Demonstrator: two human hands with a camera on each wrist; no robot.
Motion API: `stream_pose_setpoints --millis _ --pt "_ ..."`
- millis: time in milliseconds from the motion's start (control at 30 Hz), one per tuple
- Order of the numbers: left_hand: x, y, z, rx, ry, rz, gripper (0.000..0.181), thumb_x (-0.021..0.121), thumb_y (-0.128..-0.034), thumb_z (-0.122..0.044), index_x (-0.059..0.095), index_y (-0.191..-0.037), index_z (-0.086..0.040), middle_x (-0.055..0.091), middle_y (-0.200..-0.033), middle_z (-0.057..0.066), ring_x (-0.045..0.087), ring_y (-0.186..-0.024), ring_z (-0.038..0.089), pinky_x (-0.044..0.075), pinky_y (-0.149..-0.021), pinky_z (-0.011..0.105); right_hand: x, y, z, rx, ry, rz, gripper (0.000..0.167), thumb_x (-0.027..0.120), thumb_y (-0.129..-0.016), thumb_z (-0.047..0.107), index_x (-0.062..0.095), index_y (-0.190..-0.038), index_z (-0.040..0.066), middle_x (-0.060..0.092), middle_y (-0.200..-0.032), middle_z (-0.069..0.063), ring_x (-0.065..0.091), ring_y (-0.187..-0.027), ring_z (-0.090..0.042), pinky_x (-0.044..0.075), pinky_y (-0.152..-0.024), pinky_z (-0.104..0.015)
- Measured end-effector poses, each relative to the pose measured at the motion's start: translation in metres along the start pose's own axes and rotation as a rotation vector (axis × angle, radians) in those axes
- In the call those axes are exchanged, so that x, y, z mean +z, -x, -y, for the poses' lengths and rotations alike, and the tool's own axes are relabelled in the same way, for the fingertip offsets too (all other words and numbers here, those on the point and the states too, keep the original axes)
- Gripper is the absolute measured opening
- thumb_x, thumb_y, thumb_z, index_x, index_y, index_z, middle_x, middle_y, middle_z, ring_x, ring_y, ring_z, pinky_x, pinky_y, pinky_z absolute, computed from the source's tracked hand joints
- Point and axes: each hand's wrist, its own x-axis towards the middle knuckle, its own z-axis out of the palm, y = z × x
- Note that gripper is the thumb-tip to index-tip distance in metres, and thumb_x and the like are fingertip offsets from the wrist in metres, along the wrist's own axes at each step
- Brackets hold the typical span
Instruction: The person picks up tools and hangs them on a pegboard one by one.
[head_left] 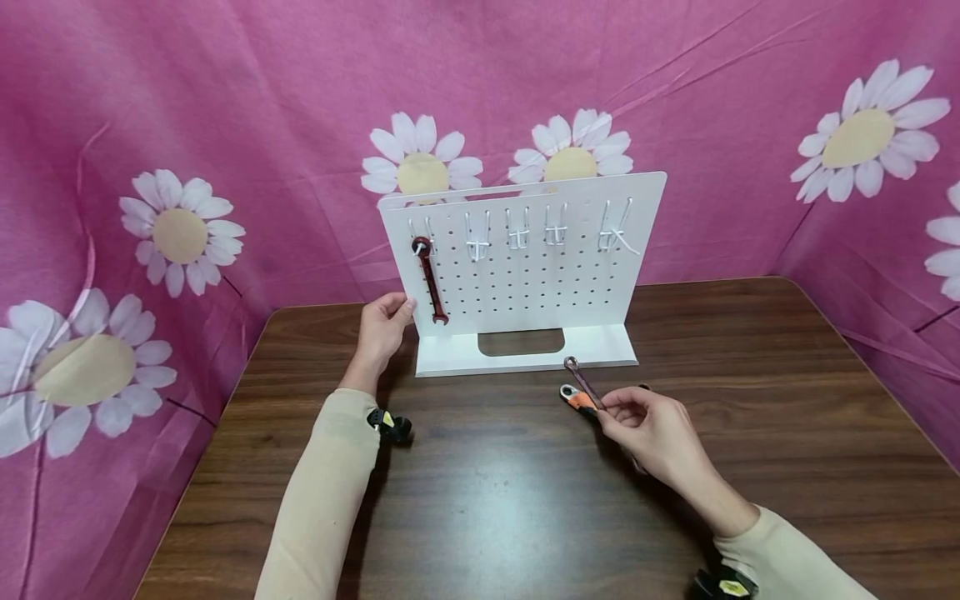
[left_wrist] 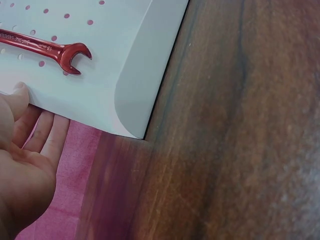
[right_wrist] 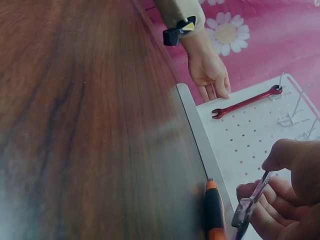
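Note:
A white pegboard [head_left: 457,323] stands upright on its base, with a red combination wrench [head_left: 430,279] hanging from its leftmost hook. My left hand [head_left: 381,332] holds the board's left edge, thumb on the front and fingers behind, as the left wrist view shows. In my right hand [head_left: 651,429] a purplish combination wrench [head_left: 585,385] is pinched between thumb and fingers, its ring end pointing toward the board. Under that hand lies a tool with an orange-and-black handle [right_wrist: 215,212] and a metal head, partly hidden.
Several white wire hooks [head_left: 517,229] line the upper part of the board. The board stands toward the back of a brown wooden table [head_left: 480,483]. Behind and beside the table hangs a pink cloth [head_left: 300,125] with white flowers.

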Motion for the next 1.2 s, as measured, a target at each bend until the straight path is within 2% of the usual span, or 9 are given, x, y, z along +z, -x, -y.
stream_pose_setpoints --millis 167,333,433,567,767,900,1000,1133,1200 --pt "0.000 0.000 0.000 0.013 0.003 -0.005 0.033 0.065 -0.1098 -0.014 0.068 -0.132 0.010 0.071 -0.133 0.029 0.068 -0.098 0.004 0.060 -0.094 0.019 0.003 -0.005 0.005 0.030 -0.030 0.040 0.013 0.080 -0.091 0.003 0.080 -0.103 0.001 0.080 -0.082 -0.006 0.065 -0.067 0.004 0.057 -0.057 -0.016" --pt "0.000 0.000 0.000 0.007 -0.010 0.004 0.034 0.064 -0.1101 -0.015 0.068 -0.133 0.009 0.071 -0.134 0.029 0.072 -0.105 0.013 0.062 -0.099 0.025 0.006 -0.009 0.010 0.113 -0.160 0.110 0.017 0.077 -0.095 0.002 0.076 -0.110 -0.005 0.077 -0.080 -0.011 0.060 -0.052 -0.005 0.052 -0.040 -0.027" --pt "0.001 0.000 0.001 -0.002 -0.013 0.014 0.034 0.064 -0.1103 -0.015 0.067 -0.134 0.009 0.070 -0.136 0.029 0.072 -0.110 0.021 0.062 -0.103 0.030 0.008 -0.013 0.012 0.124 -0.195 0.116 0.018 0.077 -0.096 0.001 0.076 -0.112 -0.006 0.078 -0.079 -0.013 0.063 -0.053 -0.007 0.053 -0.042 -0.026" --pt "0.000 -0.001 0.001 -0.011 -0.012 0.016 0.034 0.064 -0.1106 -0.016 0.067 -0.135 0.008 0.070 -0.136 0.028 0.073 -0.110 0.025 0.062 -0.105 0.034 0.011 -0.020 0.018 0.081 -0.195 0.091 0.018 0.079 -0.094 0.001 0.077 -0.110 -0.006 0.080 -0.083 -0.014 0.071 -0.065 -0.005 0.056 -0.054 -0.018" --pt "0.000 -0.001 0.002 -0.011 -0.010 0.008 0.035 0.064 -0.1103 -0.015 0.067 -0.135 0.009 0.070 -0.136 0.029 0.073 -0.105 0.017 0.062 -0.101 0.029 0.015 -0.031 0.026 0.068 -0.303 0.120 0.021 0.078 -0.095 -0.001 0.075 -0.112 -0.011 0.080 -0.087 -0.019 0.074 -0.066 -0.008 0.061 -0.059 -0.021" --pt "0.000 -0.001 0.002 -0.013 -0.008 0.012 0.035 0.064 -0.1104 -0.015 0.067 -0.136 0.008 0.070 -0.136 0.028 0.072 -0.105 0.016 0.061 -0.101 0.028 0.018 -0.038 0.034 0.103 -0.387 0.150 0.025 0.078 -0.096 0.001 0.073 -0.114 -0.014 0.080 -0.091 -0.024 0.076 -0.068 -0.009 0.064 -0.061 -0.025" --pt "-0.001 -0.001 0.003 -0.023 -0.008 0.014 0.036 0.063 -0.1109 -0.016 0.067 -0.137 0.008 0.069 -0.137 0.027 0.073 -0.110 0.024 0.061 -0.106 0.035 0.019 -0.045 0.042 0.148 -0.448 0.179 0.027 0.080 -0.096 0.004 0.072 -0.115 -0.014 0.082 -0.089 -0.015 0.075 -0.071 -0.007 0.064 -0.063 -0.025" --pt "-0.002 -0.001 0.001 -0.038 -0.005 0.017 0.037 0.063 -0.1112 -0.018 0.066 -0.138 0.007 0.069 -0.139 0.026 0.072 -0.118 0.034 0.059 -0.111 0.042 0.023 -0.053 0.051 0.193 -0.504 0.211 0.030 0.080 -0.096 0.007 0.071 -0.117 -0.013 0.080 -0.081 0.004 0.072 -0.071 -0.004 0.059 -0.056 -0.021" --pt "-0.002 -0.001 0.000 -0.045 -0.009 0.024 0.038 0.062 -0.1114 -0.019 0.066 -0.139 0.006 0.069 -0.140 0.026 0.071 -0.120 0.036 0.059 -0.111 0.043 0.024 -0.056 0.055 0.205 -0.517 0.216 0.030 0.080 -0.097 0.008 0.071 -0.117 -0.012 0.080 -0.080 0.005 0.072 -0.070 -0.003 0.055 -0.052 -0.022"
